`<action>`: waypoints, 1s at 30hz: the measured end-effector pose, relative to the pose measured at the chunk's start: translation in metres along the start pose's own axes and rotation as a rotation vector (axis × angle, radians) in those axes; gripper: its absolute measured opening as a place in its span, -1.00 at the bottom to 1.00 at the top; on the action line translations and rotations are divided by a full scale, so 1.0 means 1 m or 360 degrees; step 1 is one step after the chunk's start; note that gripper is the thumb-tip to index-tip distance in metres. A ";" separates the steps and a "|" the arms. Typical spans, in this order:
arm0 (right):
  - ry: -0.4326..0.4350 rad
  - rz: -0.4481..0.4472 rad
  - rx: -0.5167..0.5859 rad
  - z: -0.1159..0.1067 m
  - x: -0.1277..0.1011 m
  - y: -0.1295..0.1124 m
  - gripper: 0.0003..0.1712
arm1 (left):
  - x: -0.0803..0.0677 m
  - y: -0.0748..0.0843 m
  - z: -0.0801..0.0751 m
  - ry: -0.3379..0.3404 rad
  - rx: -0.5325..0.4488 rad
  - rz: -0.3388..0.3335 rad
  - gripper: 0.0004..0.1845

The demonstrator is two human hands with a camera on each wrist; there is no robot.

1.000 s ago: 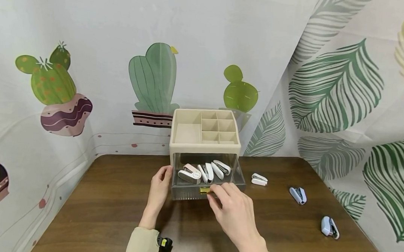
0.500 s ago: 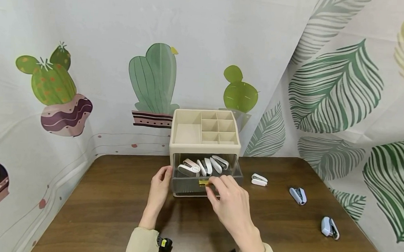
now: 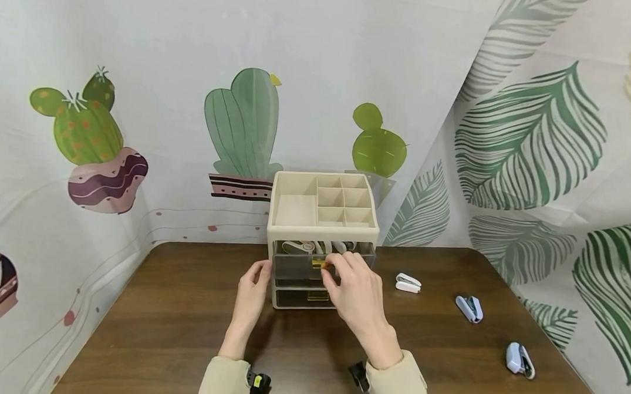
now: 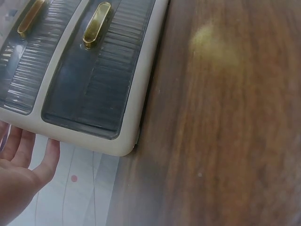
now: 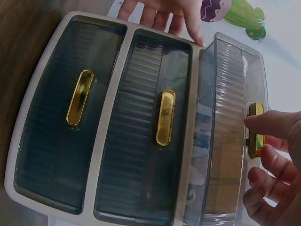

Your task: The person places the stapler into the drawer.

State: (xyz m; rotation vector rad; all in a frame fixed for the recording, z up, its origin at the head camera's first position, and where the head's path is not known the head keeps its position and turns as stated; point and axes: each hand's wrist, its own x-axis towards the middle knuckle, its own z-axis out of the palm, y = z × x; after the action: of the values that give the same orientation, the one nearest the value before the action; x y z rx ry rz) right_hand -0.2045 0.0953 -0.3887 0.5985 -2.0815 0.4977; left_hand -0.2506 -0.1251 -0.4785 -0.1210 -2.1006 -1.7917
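A cream desk organizer with clear grey drawers stands at the back of the table. Its top drawer sticks out a little, with white staplers partly visible inside. Between thumb and fingers, my right hand pinches that drawer's gold handle. My left hand rests against the organizer's left side, its fingers fairly straight in the right wrist view. Below, the middle and bottom drawers sit flush in the frame.
A white stapler lies to the right of the organizer. Two light blue staplers lie farther right on the brown wooden table. A patterned curtain hangs behind the table. Open compartments divide the organizer's top.
My right hand has pushed the top drawer back into the organizer most of the way, so the staplers are now mostly under the top. The left hand has stayed at the side.
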 end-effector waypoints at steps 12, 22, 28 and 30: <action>0.0031 0.0076 0.0010 0.016 0.008 0.008 -0.81 | 0.000 0.001 0.003 -0.0005 -0.0013 0.0009 -0.62; 0.0030 0.0116 0.0028 0.028 0.012 0.010 -0.80 | -0.001 -0.002 0.000 -0.0025 -0.0031 -0.0052 -0.62; 0.0032 0.0140 0.0041 0.030 0.012 0.011 -0.79 | -0.007 0.021 -0.002 -0.0058 0.0000 -0.0041 -0.65; 0.0022 0.0154 0.0048 0.029 0.010 0.011 -0.79 | -0.009 0.032 -0.003 -0.0055 0.0032 -0.0033 -0.66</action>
State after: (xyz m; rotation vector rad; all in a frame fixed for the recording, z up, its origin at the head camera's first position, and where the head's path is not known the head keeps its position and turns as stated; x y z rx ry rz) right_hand -0.2347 0.0852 -0.3966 0.5122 -2.1005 0.5876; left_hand -0.2317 -0.1203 -0.4515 -0.1263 -2.1509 -1.7921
